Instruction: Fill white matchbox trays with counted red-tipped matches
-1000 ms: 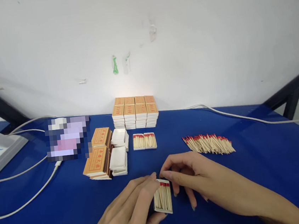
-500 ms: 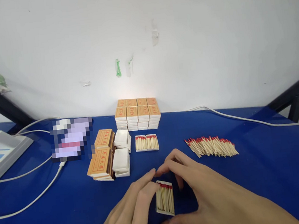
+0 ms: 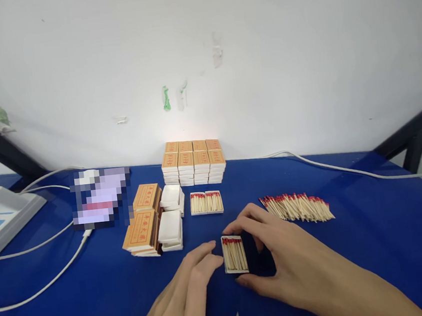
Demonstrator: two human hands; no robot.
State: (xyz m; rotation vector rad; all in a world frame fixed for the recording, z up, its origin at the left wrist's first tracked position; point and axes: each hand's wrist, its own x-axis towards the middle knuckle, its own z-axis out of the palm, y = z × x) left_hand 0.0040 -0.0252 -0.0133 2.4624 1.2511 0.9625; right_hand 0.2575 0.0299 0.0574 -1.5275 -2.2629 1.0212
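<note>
Match tray [image 3: 235, 256] — filled trays [image 3: 207, 212] behind, tray stacks [image 3: 170, 226] left, match pile [image 3: 298, 207] right.

A person's right hand [image 3: 281, 251] holds a white tray [image 3: 237, 272] of red-tipped matches [image 3: 235, 256] at the frame's lower centre, the left hand [image 3: 185, 294] spread just beside it. Orange matchboxes [image 3: 193, 162] stand stacked mid-frame before a white wall [image 3: 280, 70], while a loose match pile [image 3: 297, 207] lies right of centre on a blue table [image 3: 374, 241].

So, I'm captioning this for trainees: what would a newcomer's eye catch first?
Probably the loose red-tipped matches piled at right on the blue table. Next, the filled matchbox tray front and centre in the right hand, then the orange-topped matchboxes stacked by the wall.
</note>
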